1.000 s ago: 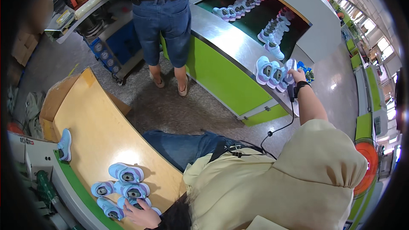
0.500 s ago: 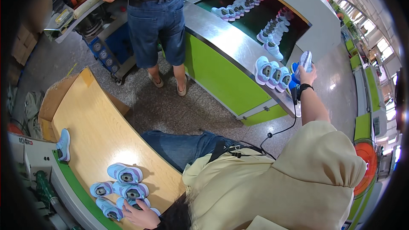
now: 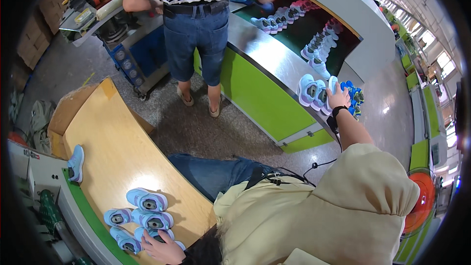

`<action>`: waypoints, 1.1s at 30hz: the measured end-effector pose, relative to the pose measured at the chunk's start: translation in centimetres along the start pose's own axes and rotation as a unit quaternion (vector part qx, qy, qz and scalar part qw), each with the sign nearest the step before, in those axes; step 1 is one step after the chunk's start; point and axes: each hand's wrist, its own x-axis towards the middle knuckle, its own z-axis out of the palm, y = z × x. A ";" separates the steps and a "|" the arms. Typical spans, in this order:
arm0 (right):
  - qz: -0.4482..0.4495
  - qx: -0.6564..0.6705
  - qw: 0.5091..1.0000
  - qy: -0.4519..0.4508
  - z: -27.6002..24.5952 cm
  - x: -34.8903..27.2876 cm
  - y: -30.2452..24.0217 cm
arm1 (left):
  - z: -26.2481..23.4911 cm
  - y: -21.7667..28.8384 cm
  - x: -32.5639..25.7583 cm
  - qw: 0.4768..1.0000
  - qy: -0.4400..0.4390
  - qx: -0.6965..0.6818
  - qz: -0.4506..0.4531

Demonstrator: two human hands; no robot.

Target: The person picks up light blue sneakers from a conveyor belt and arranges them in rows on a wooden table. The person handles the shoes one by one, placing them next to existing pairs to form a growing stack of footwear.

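Left hand (image 3: 164,249) rests, fingers apart, on light-blue sneaker (image 3: 155,232), table (image 3: 181,198) near end; right hand (image 3: 338,100) touches second sneaker (image 3: 332,82), counter (image 3: 274,51) right end; grip unclear.

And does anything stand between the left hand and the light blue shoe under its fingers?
Nothing visible does: the left hand rests on the light blue shoe. The neighbouring shoes lie beside it on the wooden table, not in between.
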 end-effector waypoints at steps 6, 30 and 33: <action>0.005 0.046 0.999 -0.002 0.6 -1.1 -0.9 | 3.0 -2.1 0.3 0.996 0.075 -0.034 0.034; -0.779 0.273 0.561 -0.069 -3.5 -25.5 -23.3 | 2.9 -1.9 -0.1 0.993 0.072 -0.076 0.045; -0.776 0.351 0.513 -0.111 -5.1 -30.9 -28.4 | 3.2 -2.6 0.6 0.987 0.084 -0.130 0.044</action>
